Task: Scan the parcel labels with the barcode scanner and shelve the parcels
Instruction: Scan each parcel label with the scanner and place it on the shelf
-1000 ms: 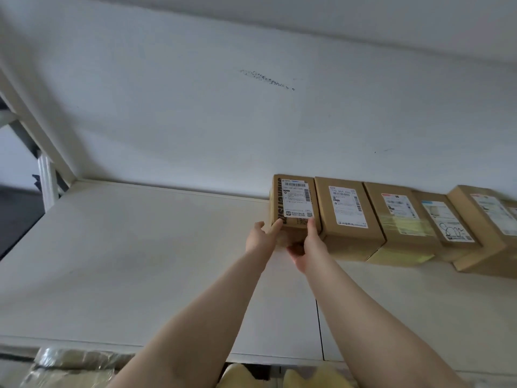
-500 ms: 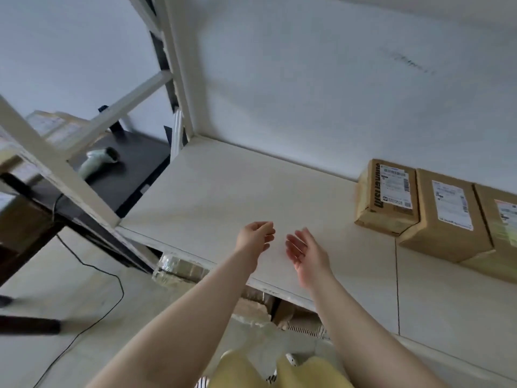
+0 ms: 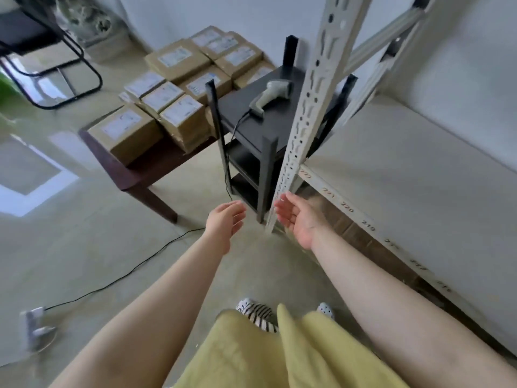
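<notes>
My left hand (image 3: pixel 226 219) and right hand (image 3: pixel 299 218) hang empty, fingers loose and spread, over the pale floor (image 3: pixel 84 247). Between them and the scanner (image 3: pixel 270 98) stands the rack's perforated metal post (image 3: pixel 310 107), slanting across my view. The grey pistol-shaped scanner lies on its side on the matte black stand (image 3: pixel 251 119), its thin cable (image 3: pixel 134 268) trailing down to the floor. Just left, the brown cardboard parcels (image 3: pixel 167 88) with white labels crowd a dark wooden table (image 3: pixel 131 175). The rack's shelf (image 3: pixel 405 177) at my right is smooth and off-white.
</notes>
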Tool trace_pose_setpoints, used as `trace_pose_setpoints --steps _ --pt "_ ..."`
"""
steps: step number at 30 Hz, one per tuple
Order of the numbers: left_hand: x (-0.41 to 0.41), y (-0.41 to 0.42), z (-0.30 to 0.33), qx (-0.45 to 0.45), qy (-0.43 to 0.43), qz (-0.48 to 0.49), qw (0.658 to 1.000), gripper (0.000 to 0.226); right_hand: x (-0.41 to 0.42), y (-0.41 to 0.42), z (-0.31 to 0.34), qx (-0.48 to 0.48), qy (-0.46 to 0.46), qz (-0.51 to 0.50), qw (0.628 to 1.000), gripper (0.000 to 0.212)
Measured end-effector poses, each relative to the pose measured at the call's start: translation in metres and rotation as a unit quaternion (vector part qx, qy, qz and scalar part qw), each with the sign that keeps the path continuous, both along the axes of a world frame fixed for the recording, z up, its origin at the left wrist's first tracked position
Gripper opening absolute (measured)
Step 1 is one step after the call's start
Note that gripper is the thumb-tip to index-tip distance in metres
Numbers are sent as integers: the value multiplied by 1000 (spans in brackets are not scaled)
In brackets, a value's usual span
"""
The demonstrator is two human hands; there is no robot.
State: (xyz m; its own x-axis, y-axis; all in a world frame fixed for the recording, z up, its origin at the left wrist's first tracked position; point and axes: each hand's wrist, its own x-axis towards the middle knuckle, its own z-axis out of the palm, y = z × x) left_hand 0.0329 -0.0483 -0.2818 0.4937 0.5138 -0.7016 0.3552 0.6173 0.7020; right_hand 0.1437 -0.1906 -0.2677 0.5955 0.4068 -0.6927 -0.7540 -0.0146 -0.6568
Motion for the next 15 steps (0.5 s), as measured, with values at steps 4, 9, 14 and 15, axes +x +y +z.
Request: trace_pose_setpoints --steps 4,9,14,15 --pt "-47 56 -7 -13 -4 65 998 7 -20 66 -10 -31 9 111 993 10" --pt "-73 98 -17 -26 -2 143 989 3 -26 130 -25 -58 6 195 979 14" --pt "-75 151 -23 -12 6 203 979 6 -12 197 -41 -63 5 244 968 20" --pt "-74 164 -24 -9 6 215 977 4 -7 212 -44 -63 6 252 966 20"
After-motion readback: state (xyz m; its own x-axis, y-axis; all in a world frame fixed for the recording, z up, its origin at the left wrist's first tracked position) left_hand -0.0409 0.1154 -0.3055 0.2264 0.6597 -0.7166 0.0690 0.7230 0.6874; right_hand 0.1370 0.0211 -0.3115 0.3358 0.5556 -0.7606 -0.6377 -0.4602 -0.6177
